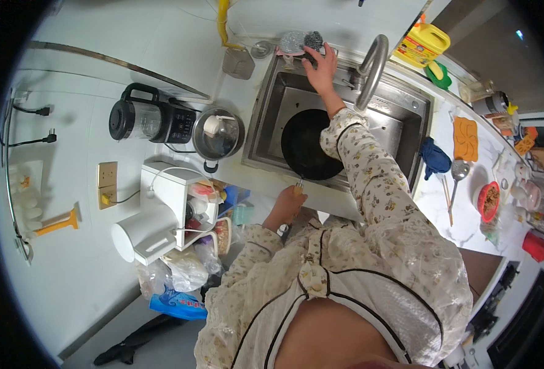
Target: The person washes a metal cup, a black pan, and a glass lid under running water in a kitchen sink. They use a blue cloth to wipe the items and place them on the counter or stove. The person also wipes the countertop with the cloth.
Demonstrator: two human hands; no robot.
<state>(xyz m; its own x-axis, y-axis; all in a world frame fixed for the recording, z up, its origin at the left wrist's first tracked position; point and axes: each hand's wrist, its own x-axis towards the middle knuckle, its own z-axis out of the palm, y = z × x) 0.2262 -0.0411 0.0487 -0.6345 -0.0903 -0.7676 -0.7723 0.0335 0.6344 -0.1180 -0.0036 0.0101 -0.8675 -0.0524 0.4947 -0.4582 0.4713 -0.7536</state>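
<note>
My left hand grips the wooden handle of a dark frying pan, which rests in the stainless steel sink. My right hand reaches across the sink to its back edge. Its spread fingertips are at the lower edge of a dark steel wool scrubber; whether they touch it I cannot tell. A grey scouring pad lies just left of that scrubber. To the right of my right forearm arches the faucet. My right sleeve hides part of the pan.
Left of the sink stand a metal pot and a black blender. On the right counter lie a blue cloth, an orange mat, a skimmer, chopsticks and a red bowl of food. A yellow detergent jug stands behind.
</note>
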